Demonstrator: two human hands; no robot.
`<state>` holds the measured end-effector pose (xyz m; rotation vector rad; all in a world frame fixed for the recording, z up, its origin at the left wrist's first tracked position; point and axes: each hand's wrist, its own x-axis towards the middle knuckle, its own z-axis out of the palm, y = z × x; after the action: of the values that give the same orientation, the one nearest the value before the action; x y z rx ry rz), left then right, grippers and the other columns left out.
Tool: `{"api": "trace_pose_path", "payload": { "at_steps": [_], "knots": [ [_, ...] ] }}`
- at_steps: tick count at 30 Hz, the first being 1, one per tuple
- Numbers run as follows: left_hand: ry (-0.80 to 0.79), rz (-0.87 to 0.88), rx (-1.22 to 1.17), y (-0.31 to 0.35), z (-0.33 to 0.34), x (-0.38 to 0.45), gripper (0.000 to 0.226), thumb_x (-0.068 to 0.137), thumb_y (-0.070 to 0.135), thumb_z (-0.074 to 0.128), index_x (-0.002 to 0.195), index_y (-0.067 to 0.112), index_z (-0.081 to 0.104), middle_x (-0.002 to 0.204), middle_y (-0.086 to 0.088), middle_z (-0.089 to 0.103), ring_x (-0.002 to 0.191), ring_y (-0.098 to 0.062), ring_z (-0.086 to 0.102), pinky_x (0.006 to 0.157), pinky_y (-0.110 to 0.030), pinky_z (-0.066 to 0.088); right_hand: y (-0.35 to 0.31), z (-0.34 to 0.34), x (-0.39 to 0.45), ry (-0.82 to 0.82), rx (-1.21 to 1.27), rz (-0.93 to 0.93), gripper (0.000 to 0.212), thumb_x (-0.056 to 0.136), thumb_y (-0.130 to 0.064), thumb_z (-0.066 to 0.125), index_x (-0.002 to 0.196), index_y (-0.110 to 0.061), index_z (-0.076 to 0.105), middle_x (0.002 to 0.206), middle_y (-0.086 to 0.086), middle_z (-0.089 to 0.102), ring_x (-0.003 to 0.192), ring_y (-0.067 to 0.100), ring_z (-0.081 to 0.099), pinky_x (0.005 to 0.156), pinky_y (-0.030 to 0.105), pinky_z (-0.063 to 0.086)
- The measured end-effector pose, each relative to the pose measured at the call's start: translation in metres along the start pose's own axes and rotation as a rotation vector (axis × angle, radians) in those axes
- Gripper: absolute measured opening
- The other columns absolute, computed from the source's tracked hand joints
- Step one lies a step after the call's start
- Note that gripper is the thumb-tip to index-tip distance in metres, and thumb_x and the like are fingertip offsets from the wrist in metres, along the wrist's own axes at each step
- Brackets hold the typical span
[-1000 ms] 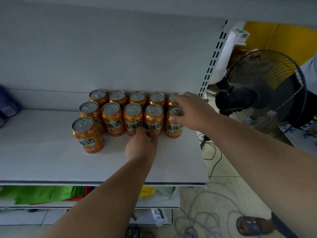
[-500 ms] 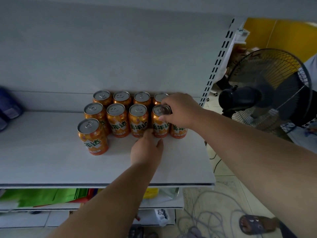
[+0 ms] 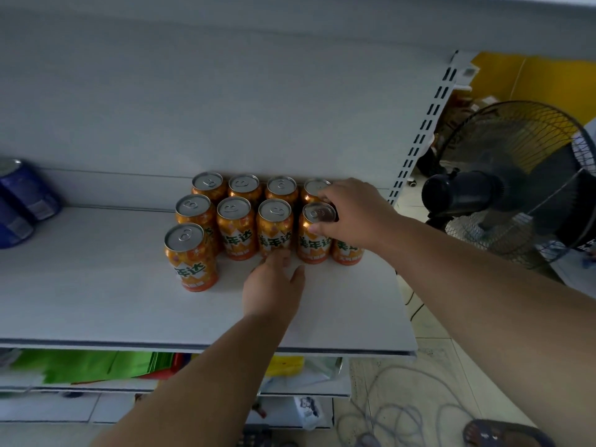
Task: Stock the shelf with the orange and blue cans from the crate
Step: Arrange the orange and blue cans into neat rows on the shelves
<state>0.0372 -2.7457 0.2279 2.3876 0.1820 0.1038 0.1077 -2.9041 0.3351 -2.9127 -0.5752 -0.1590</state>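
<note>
Both hands at the orange cans on the shelf.
Right hand grips one can's rim from above; left hand lies flat, fingers loosely spread, holding nothing.

Fan: black, caged, stood on the floor off the shelving's right edge.
Cables: grey, looped on the tiled floor.
Green sheets: lay on a lower board, by its left edge.
Yellow wall: showed behind the fan.
Sandal: at the bottom right.
</note>
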Motion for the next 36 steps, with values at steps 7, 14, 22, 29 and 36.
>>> {"api": "trace_pose_path", "payload": {
  "at_steps": [7,14,22,29,36],
  "knots": [
    [0.085,-0.083,-0.063,-0.017,-0.008,-0.002,0.054,0.087,0.037,0.065,0.134,0.022,0.043,0.119,-0.008,0.061,0.107,-0.029,0.058,0.085,-0.037,0.049,-0.037,-0.001,0.021,-0.045,0.047,-0.072,0.061,0.079,-0.057,0.069,0.125,-0.018,0.059,0.12,0.002,0.062,0.113,0.022,0.054,0.088,0.034,0.041],
    [0.062,-0.071,-0.072,-0.017,-0.009,-0.004,0.063,0.087,0.033,0.064,0.143,0.022,0.037,0.128,-0.009,0.056,0.112,-0.03,0.057,0.092,-0.04,0.049,-0.051,0.006,0.037,-0.101,0.094,-0.05,0.043,0.077,-0.052,0.071,0.103,-0.019,0.06,0.094,-0.003,0.061,0.087,0.018,0.057,0.08,0.041,0.049],
    [0.013,-0.021,-0.057,-0.018,-0.012,-0.004,0.063,0.09,0.032,0.06,0.147,0.023,0.033,0.131,-0.009,0.055,0.116,-0.029,0.054,0.095,-0.037,0.045,-0.044,0.01,0.031,-0.06,0.121,-0.028,0.045,0.078,-0.048,0.071,0.107,-0.015,0.064,0.094,-0.001,0.063,0.087,0.019,0.058,0.08,0.037,0.048],
    [-0.023,-0.008,-0.066,-0.022,-0.018,-0.002,0.062,0.09,0.032,0.059,0.147,0.024,0.035,0.127,-0.007,0.057,0.114,-0.026,0.055,0.095,-0.036,0.046,-0.046,0.011,0.034,-0.076,0.061,-0.038,0.04,0.078,-0.051,0.069,0.099,-0.018,0.063,0.092,-0.002,0.061,0.087,0.019,0.058,0.079,0.038,0.046],
    [0.036,-0.084,-0.122,-0.038,-0.029,-0.009,0.063,0.087,0.031,0.061,0.145,0.021,0.038,0.129,-0.006,0.054,0.12,-0.024,0.049,0.098,-0.04,0.046,-0.069,0.012,0.04,-0.028,0.009,-0.144,0.055,0.078,-0.056,0.069,0.116,-0.017,0.062,0.11,0.001,0.06,0.104,0.02,0.053,0.086,0.037,0.045]
  ]
}}
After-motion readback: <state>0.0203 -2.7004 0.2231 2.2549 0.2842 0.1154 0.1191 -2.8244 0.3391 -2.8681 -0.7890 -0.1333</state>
